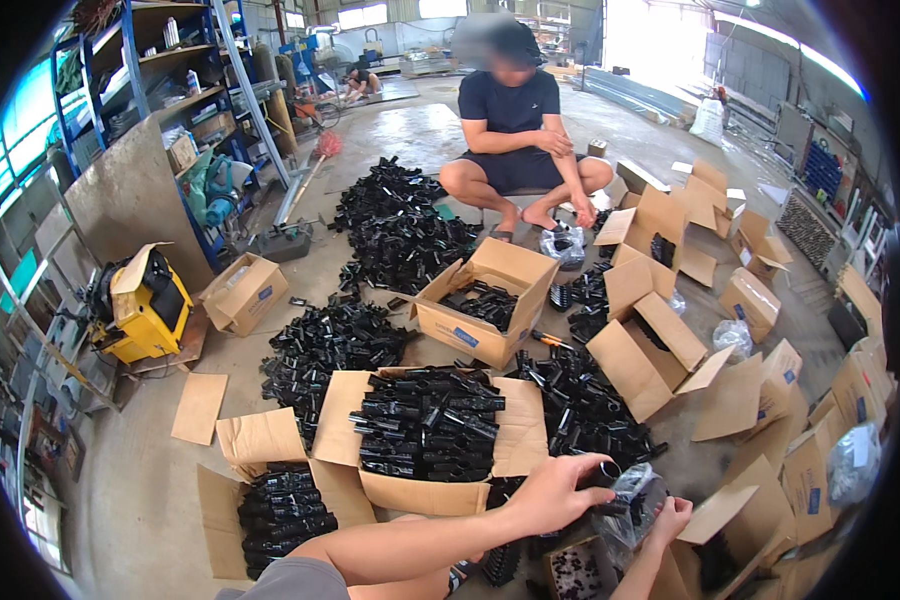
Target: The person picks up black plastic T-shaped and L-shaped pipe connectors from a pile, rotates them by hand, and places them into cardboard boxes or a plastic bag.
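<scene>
Our left hand [553, 493] reaches across, fingers curled around a short black tube [606, 470] whose open end faces up; the grip looks closed on it. Our right hand [670, 518] pinches the edge of a clear plastic bag [632, 505] of black parts, fingers closed on the film. The tube sits just above the bag's mouth. Below, a small open carton [576, 570] shows dark pieces inside. In front of us an open cardboard box [430, 425] is heaped with black tubes; loose piles spread over the concrete floor [150, 500]. Opposite, another person [517, 130] squats beside more cartons. A yellow machine [145, 310] stands at left.
</scene>
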Action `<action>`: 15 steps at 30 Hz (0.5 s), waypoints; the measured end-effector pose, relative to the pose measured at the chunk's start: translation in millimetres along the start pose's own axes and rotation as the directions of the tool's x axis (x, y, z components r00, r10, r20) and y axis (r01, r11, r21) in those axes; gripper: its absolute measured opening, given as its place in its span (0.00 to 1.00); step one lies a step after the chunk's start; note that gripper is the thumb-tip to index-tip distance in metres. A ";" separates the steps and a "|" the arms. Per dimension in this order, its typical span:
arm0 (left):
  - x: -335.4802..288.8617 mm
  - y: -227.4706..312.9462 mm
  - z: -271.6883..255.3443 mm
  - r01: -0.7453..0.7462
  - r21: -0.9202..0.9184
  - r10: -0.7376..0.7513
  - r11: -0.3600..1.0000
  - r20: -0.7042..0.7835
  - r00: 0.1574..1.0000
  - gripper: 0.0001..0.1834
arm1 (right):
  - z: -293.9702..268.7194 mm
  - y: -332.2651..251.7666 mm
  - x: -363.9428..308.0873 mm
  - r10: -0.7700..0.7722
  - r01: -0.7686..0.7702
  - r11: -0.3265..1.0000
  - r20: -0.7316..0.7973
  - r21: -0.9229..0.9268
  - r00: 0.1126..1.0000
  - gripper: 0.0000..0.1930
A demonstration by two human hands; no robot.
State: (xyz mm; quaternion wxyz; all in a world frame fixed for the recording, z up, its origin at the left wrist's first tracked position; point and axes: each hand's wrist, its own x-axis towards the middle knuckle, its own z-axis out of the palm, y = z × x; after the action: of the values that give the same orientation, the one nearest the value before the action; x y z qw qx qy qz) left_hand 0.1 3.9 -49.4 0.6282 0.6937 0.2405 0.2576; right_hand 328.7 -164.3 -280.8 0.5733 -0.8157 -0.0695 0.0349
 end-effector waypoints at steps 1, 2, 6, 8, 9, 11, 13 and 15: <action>-1.4 -4.4 -2.5 0.012 0.010 -0.012 1.000 -0.022 1.000 0.26 | -3.6 -19.3 -23.8 0.093 -0.098 0.971 0.029 0.220 0.995 0.07; -1.0 -4.1 -1.1 0.014 0.012 -0.014 1.000 -0.026 1.000 0.26 | -14.6 -41.1 -47.1 0.173 -0.181 0.886 0.057 0.426 0.983 0.08; 0.5 -18.4 -1.0 -0.023 -0.061 0.020 0.998 -0.044 0.999 0.30 | -45.4 -85.5 -112.4 0.265 -0.378 0.570 0.272 0.729 0.925 0.20; 1.7 -18.8 -2.8 0.027 -0.158 -0.028 0.987 -0.003 1.000 0.27 | -56.1 -102.9 -146.0 0.175 -0.539 0.315 0.510 0.781 0.842 0.26; -1.0 -6.8 -2.2 0.070 -0.251 -0.067 0.966 0.022 0.998 0.24 | -60.5 -105.7 -158.9 0.132 -0.609 0.205 0.594 0.767 0.793 0.28; -3.8 8.5 -4.5 0.130 -0.353 -0.125 0.927 0.036 0.991 0.18 | -60.3 -111.4 -186.9 0.093 -0.695 0.079 0.689 0.715 0.719 0.24; -4.0 8.9 -4.9 0.139 -0.334 -0.139 0.932 0.025 0.990 0.19 | -53.9 -118.1 -213.7 0.097 -0.754 0.032 0.748 0.657 0.656 0.19; -5.9 14.2 -5.9 0.161 -0.328 -0.165 0.931 0.017 0.986 0.19 | -48.0 -127.0 -244.3 0.113 -0.793 0.012 0.787 0.609 0.606 0.17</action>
State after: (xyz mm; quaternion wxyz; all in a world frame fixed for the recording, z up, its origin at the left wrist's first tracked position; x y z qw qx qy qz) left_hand -8.0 3.0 -35.1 0.7528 0.5556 0.2542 0.2448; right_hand 84.6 -204.1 -150.7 0.8432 -0.1974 0.0988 0.4902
